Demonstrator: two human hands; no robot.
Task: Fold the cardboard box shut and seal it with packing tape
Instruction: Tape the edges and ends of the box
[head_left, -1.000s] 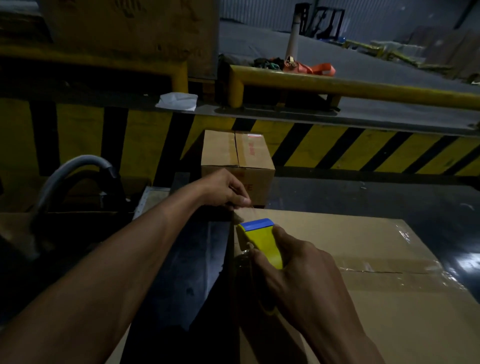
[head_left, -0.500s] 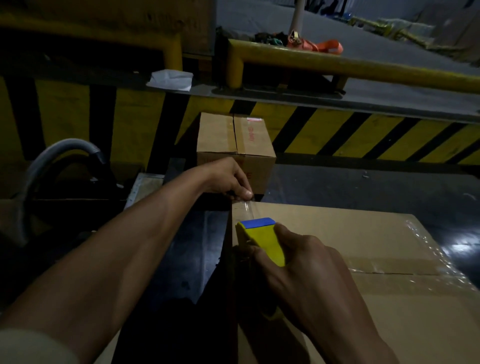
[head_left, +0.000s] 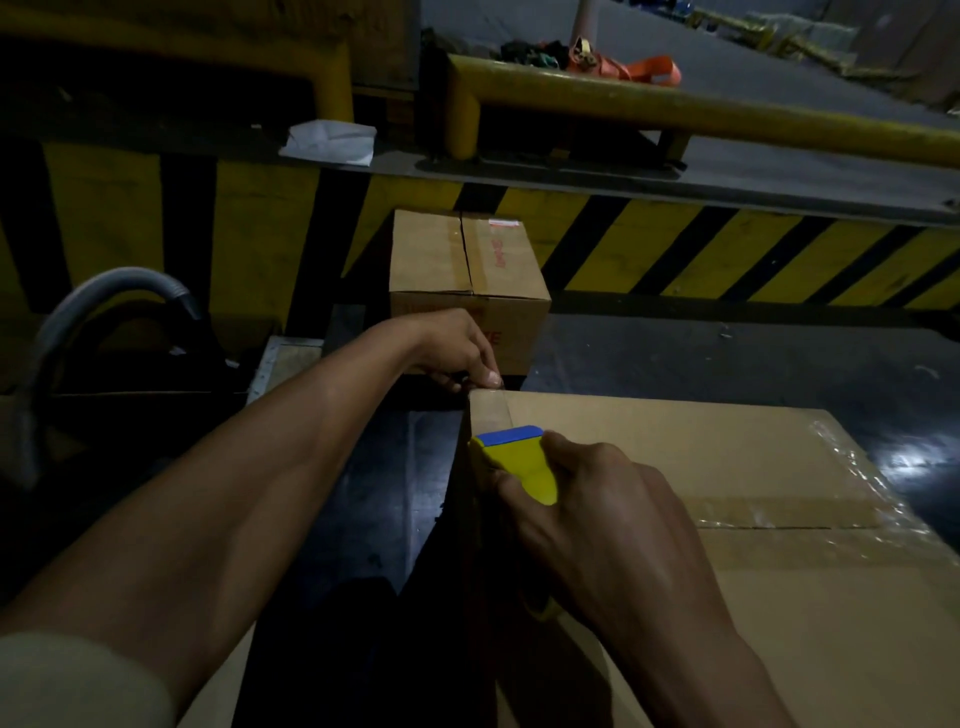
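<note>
A large brown cardboard box (head_left: 675, 457) fills the lower right, its flaps closed and a strip of clear tape (head_left: 789, 512) running across its centre seam. My right hand (head_left: 597, 525) grips a yellow tape dispenser with a blue front edge (head_left: 514, 457), held against the box's left edge. My left hand (head_left: 457, 353) pinches the end of the clear tape at the box's far left corner (head_left: 485, 397), fingers pressed down on it. A short length of tape spans from that corner to the dispenser.
A smaller sealed cardboard box (head_left: 467, 275) stands just beyond my left hand. Behind it runs a yellow-and-black striped dock wall (head_left: 701, 244) with yellow railing (head_left: 727, 111). A grey curved hose (head_left: 104, 296) is at left. A white bag (head_left: 330, 140) lies on the ledge.
The view has tilted down and the hands sit a little higher in the frame. Both hands keep their hold at the box's left edge, with slightly more tape between corner and dispenser.
</note>
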